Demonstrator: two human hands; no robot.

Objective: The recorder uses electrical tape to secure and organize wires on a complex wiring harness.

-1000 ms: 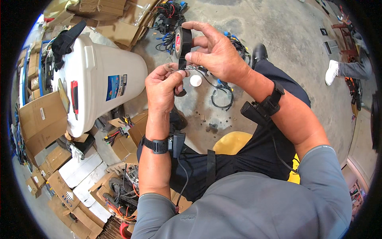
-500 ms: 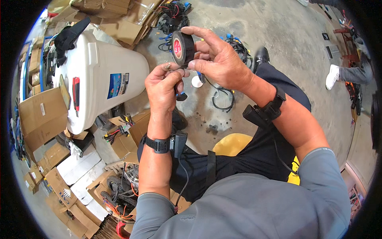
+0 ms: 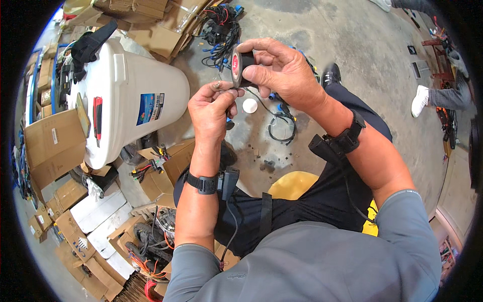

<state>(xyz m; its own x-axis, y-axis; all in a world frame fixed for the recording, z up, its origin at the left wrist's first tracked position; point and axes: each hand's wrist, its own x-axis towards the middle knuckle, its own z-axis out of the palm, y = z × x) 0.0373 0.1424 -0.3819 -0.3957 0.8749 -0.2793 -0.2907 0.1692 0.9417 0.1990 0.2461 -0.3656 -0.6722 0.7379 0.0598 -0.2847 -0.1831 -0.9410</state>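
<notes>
My right hand (image 3: 288, 78) grips a roll of black electrical tape (image 3: 236, 65) with a red label on its core, thumb and fingers across its width. Just below and left of the roll, my left hand (image 3: 209, 110) is closed in a pinch, its fingertips near the roll's lower edge. A thin dark cable (image 3: 259, 101) leads from these fingertips down to a loop on the floor. What exactly sits between the left fingertips is mostly hidden.
A white plastic tub (image 3: 151, 75) stands left, a red utility knife (image 3: 97, 118) on its lid. Cable bundles (image 3: 221, 38) lie on the floor ahead, near a white round object (image 3: 249, 105). Cardboard boxes (image 3: 55, 141) crowd the left. Another person's white shoe (image 3: 420, 99) is at right.
The tape roll has shifted right and turned more edge-on, with my right hand's fingers now curled further round it. My left hand has moved slightly right, still pinched.
</notes>
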